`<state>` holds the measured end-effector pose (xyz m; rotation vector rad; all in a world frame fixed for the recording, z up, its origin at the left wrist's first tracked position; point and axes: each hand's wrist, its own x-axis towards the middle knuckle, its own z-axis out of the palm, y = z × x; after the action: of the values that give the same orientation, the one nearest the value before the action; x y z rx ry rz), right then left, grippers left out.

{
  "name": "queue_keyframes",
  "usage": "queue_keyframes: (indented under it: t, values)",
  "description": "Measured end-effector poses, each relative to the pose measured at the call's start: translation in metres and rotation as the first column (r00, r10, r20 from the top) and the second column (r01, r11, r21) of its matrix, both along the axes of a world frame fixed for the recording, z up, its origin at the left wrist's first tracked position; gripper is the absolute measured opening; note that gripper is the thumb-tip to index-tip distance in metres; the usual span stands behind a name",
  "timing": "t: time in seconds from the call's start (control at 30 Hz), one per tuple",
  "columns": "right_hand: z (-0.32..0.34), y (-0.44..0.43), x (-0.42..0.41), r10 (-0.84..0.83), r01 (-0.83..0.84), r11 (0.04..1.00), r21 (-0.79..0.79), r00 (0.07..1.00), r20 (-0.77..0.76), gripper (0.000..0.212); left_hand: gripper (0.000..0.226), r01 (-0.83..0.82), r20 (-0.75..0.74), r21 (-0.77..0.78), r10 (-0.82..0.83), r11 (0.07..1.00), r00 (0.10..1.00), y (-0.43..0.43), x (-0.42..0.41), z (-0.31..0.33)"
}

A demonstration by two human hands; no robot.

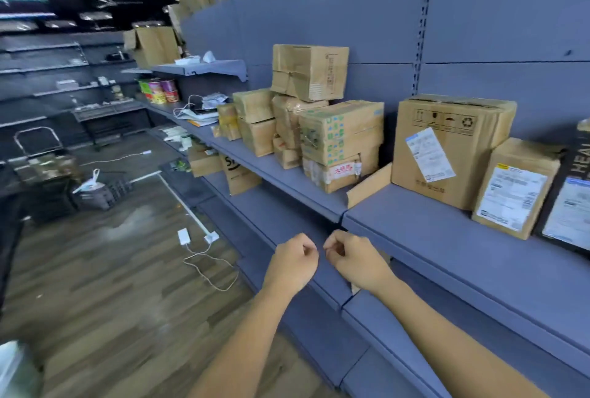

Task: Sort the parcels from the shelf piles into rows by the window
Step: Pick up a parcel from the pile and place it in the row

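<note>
Floor basket [105, 195]: a grey crate was seen on the floor at far left. A white plastic bag lay in it, and nothing else inside could be made out.
Charger cable [207, 265]: it was trailed loose over the floor just beside the shelving. A trip was judged likely if a bulky parcel were carried across with the floor hidden from view.
Left hand [295, 258]: it was held in front of the shelf [431, 238] edge with the fingers curled in and nothing gripped.
Parcel pile [319, 142]: taped cartons were stacked on the shelf, well beyond both hands. The top box [309, 72] sat crooked on uneven boxes, so a fall was judged possible if a lower carton were pulled first.
Right hand [351, 258]: it was held just beside the left with the fingers likewise curled and nothing held.
Large box [447, 148]: it stood upright on the shelf, sealed, with its contents unseen. Its label was stuck on askew.
Small box [517, 187]: it stood against the large box, also sealed.
Black parcel [571, 193]: it was cut off by the right edge.
Window rows: none were in view, and no parcel had yet been taken up.
</note>
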<state>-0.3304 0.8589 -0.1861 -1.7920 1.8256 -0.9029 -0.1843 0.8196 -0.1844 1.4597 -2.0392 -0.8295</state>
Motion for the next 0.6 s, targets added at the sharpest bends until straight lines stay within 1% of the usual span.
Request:
queue_keyframes:
  t: [0.13, 0.23, 0.43, 0.6]
  values:
    - [-0.002, -0.043, 0.060, 0.124, -0.124, 0.992, 0.025, 0.992, -0.009, 0.012, 0.018, -0.116, -0.023, 0.014, 0.116, 0.993, 0.993, -0.026, 0.057, -0.006]
    - [-0.005, -0.074, 0.087, 0.180, -0.179, 0.983, 0.036, 0.984, -0.017, 0.014, 0.019, -0.166, -0.054, 0.020, 0.167, 0.986, 0.985, -0.050, 0.082, -0.010]
    - [-0.018, -0.144, 0.104, 0.196, -0.196, 0.980, 0.041, 0.981, -0.002, 0.012, 0.015, -0.188, -0.057, 0.059, 0.192, 0.980, 0.980, -0.107, 0.098, -0.022]
    - [-0.014, -0.232, 0.105, 0.187, -0.186, 0.982, -0.015, 0.982, 0.017, 0.011, 0.016, -0.175, -0.046, 0.039, 0.177, 0.984, 0.983, -0.194, 0.102, -0.019]
